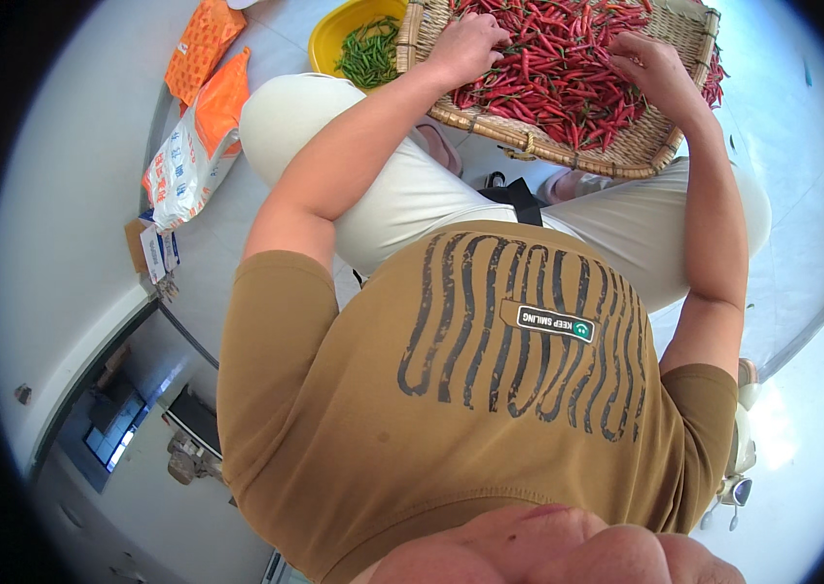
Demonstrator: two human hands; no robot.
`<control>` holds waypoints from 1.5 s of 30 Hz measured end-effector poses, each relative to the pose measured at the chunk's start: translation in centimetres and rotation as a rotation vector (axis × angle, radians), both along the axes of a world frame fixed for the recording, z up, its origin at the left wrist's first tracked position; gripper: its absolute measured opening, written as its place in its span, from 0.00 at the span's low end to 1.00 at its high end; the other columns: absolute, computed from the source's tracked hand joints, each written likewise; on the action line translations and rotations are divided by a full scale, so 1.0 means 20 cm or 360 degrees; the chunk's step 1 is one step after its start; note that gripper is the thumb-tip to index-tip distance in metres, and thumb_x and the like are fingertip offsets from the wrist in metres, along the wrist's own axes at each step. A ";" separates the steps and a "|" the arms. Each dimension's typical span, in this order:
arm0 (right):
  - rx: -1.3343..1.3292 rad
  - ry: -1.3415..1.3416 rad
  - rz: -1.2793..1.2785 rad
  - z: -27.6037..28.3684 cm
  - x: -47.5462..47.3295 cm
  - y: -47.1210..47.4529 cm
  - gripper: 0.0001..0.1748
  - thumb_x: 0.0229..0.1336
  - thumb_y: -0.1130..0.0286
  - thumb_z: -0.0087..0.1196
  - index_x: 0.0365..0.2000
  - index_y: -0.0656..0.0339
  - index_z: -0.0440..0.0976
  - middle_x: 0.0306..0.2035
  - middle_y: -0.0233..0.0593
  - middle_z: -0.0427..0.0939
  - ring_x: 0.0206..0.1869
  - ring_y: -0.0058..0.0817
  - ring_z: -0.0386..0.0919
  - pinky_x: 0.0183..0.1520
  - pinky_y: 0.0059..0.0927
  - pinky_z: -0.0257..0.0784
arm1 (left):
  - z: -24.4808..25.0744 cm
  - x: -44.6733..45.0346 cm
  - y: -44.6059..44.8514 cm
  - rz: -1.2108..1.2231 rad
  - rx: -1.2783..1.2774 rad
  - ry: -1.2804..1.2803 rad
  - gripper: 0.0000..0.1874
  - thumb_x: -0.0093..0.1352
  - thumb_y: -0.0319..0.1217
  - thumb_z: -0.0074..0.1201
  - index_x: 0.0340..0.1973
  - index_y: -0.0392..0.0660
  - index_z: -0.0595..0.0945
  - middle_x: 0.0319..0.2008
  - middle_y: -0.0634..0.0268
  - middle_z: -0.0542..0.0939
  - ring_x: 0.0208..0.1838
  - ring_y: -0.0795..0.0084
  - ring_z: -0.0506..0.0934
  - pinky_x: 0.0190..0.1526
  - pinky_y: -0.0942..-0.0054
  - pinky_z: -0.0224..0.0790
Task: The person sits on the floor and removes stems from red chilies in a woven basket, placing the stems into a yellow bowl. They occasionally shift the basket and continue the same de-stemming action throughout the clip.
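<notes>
A shallow woven basket (656, 150) in front of me holds a heap of red chili peppers (558, 80), many with green stems. My left hand (469, 47) is over the left part of the heap, fingers bent down at the peppers. Over the right part is my right hand (649, 64), its thumb and fingertips drawn together close to the peppers. Whether either hand grips a pepper is too small to tell. Beside the basket's left edge stands a yellow plastic basin (323, 36) with green chili peppers (370, 55) in it.
Along the wall on the left lie an orange bag (202, 51), a white and orange plastic sack (197, 157) bearing writing, and a small box (156, 252). More red peppers (714, 82) show past the basket's right edge. Green scraps lie on the tiled floor (784, 131).
</notes>
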State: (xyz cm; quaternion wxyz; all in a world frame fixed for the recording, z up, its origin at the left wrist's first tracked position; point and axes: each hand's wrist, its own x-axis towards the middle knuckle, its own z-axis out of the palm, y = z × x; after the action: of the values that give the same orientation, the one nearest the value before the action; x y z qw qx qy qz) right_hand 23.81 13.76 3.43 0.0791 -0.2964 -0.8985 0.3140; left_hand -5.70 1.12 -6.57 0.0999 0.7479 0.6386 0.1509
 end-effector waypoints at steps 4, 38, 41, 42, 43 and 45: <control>-0.0120 -0.0040 -0.0054 0.00 -0.01 -0.01 0.10 0.66 0.73 0.59 0.45 0.66 0.77 0.33 0.46 0.82 0.33 0.37 0.78 0.40 0.38 0.74 | 0.01 0.03 0.02 0.0054 -0.0036 0.0009 0.09 0.65 0.37 0.66 0.41 0.54 0.91 0.42 0.66 0.81 0.55 0.59 0.78 0.58 0.55 0.72; -0.0330 0.1094 -0.0867 0.24 0.43 0.11 0.19 0.77 0.59 0.52 0.50 0.67 0.79 0.44 0.40 0.86 0.46 0.24 0.82 0.53 0.27 0.75 | 0.28 0.05 -0.10 0.0591 -0.0747 -0.1355 0.12 0.74 0.32 0.62 0.45 0.34 0.88 0.35 0.63 0.88 0.38 0.80 0.82 0.46 0.77 0.77; 0.0375 0.0668 -0.1431 0.30 0.87 0.06 0.18 0.75 0.54 0.54 0.47 0.58 0.83 0.39 0.36 0.88 0.42 0.20 0.82 0.49 0.27 0.75 | 0.25 0.03 -0.12 0.0598 -0.0668 -0.1352 0.11 0.73 0.32 0.61 0.40 0.35 0.89 0.32 0.63 0.89 0.35 0.79 0.83 0.40 0.76 0.77; 0.0571 0.0193 -0.1550 0.31 1.03 0.02 0.17 0.74 0.55 0.54 0.47 0.57 0.83 0.38 0.37 0.87 0.41 0.25 0.83 0.49 0.29 0.75 | 0.23 0.03 -0.13 0.0597 -0.0637 -0.1363 0.11 0.73 0.32 0.61 0.38 0.35 0.89 0.30 0.62 0.89 0.33 0.79 0.83 0.38 0.75 0.77; 0.0764 -0.0295 -0.1650 0.31 1.21 -0.02 0.16 0.74 0.55 0.55 0.48 0.55 0.82 0.37 0.39 0.87 0.40 0.30 0.84 0.49 0.32 0.76 | 0.23 0.03 -0.12 0.0589 -0.0658 -0.1339 0.11 0.73 0.33 0.62 0.38 0.35 0.89 0.30 0.62 0.89 0.33 0.79 0.83 0.38 0.74 0.77; 0.0674 -0.1139 -0.1600 0.24 1.62 -0.13 0.18 0.71 0.53 0.54 0.53 0.49 0.78 0.48 0.41 0.85 0.55 0.50 0.80 0.56 0.45 0.74 | 0.22 0.02 -0.12 0.0579 -0.0698 -0.1285 0.12 0.72 0.33 0.63 0.37 0.35 0.89 0.30 0.62 0.89 0.34 0.79 0.84 0.39 0.74 0.77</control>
State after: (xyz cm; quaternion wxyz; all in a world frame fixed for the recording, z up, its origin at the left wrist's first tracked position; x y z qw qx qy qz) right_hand 56.16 11.10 8.31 -0.0311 -0.7447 -0.6636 -0.0631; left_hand -5.23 -1.33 -2.08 0.4663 0.4676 0.6859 0.3057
